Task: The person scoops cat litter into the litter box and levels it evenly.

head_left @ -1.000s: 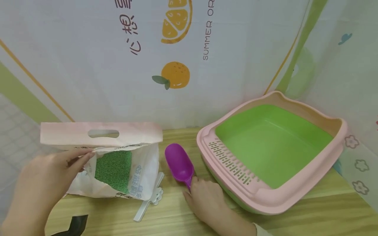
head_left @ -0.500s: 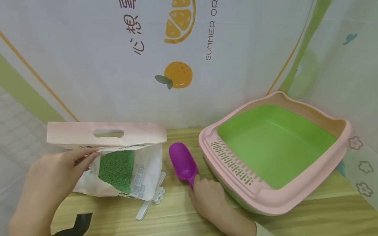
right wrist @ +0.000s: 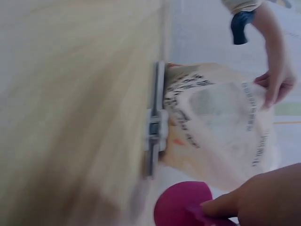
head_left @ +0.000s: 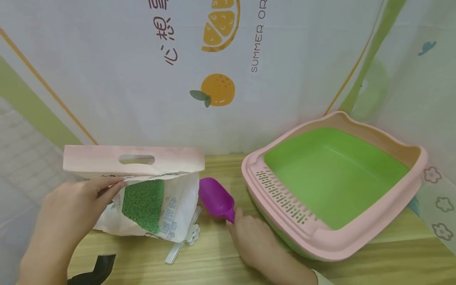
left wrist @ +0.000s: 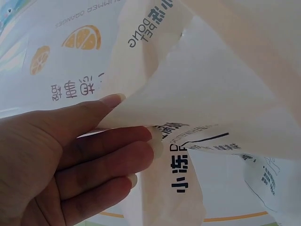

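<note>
On the left of the head view, my left hand (head_left: 71, 202) pinches the lifted edge of a white and pale pink litter bag (head_left: 183, 206). Green granules (head_left: 144, 206) show through its mouth. In the left wrist view, the thumb of my left hand (left wrist: 84, 155) presses the bag film (left wrist: 211, 84) against the fingers. My right hand (head_left: 254, 241) holds a purple scoop (head_left: 215, 198) by its handle, the bowl near the bag's right side and with no granules visible in it. The right wrist view shows the scoop (right wrist: 181, 202) below the bag (right wrist: 225, 122), partly hidden by my hand.
A pink-rimmed green litter box (head_left: 338, 178) with a slotted step stands on the right, close to my right forearm. A white bag clip (head_left: 193, 234) lies on the wooden table by the bag's lower right corner. A printed curtain (head_left: 160, 107) hangs behind.
The scoop has swung left, its bowl now closer to the bag's right edge. My left hand keeps its pinch on the bag. The whole head view has drifted slightly.
</note>
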Demonstrator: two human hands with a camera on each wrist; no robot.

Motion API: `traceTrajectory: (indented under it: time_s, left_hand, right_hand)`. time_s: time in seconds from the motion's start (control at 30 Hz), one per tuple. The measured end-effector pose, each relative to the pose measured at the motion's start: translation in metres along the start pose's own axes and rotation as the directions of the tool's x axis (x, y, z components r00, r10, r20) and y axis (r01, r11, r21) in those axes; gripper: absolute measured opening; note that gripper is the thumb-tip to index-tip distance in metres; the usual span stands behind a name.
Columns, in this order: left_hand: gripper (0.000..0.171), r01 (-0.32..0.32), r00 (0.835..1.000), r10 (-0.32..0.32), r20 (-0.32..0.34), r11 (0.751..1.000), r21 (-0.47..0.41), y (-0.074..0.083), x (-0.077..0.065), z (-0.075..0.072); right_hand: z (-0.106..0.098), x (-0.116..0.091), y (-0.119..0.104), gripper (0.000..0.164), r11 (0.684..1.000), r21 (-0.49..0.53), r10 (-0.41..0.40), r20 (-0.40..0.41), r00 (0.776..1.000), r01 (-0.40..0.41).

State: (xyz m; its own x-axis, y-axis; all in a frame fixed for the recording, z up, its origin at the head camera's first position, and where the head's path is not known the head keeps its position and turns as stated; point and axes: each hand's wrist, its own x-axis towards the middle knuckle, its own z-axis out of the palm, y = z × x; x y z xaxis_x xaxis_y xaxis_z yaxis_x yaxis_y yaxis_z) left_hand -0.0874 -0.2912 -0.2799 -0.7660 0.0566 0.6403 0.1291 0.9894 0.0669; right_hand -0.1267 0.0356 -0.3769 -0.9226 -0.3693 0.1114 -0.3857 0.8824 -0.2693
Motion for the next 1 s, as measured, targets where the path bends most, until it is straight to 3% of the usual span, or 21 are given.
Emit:
traceTrajectory:
  time_s: [0.2,0.47,0.77,1.0]
  left_hand:
    - [0.015,-0.013,1.000,0.013,-0.005,1.000,0.004,0.000,0.000,0.001]
    - [0.016,-0.033,0.999,0.033,-0.019,0.999,0.012,-0.001,-0.002,0.002]
    - [0.017,0.008,1.000,-0.008,0.024,1.000,0.010,0.001,0.001,0.000]
    - [0.016,-0.010,1.000,0.009,0.021,1.000,0.004,0.003,0.003,0.000]
  right_hand:
    - [-0.026,-0.010,-0.006,0.028,1.000,0.004,0.017,0.029,0.999,-0.017]
    - [-0.059,-0.027,-0.005,0.027,0.996,0.084,-0.035,-0.002,0.999,0.035]
    - [-0.093,-0.040,0.008,0.018,0.989,0.145,-0.028,0.014,1.000,0.026]
    - [-0.111,-0.047,0.012,0.021,0.993,0.099,-0.056,-0.030,0.998,0.058]
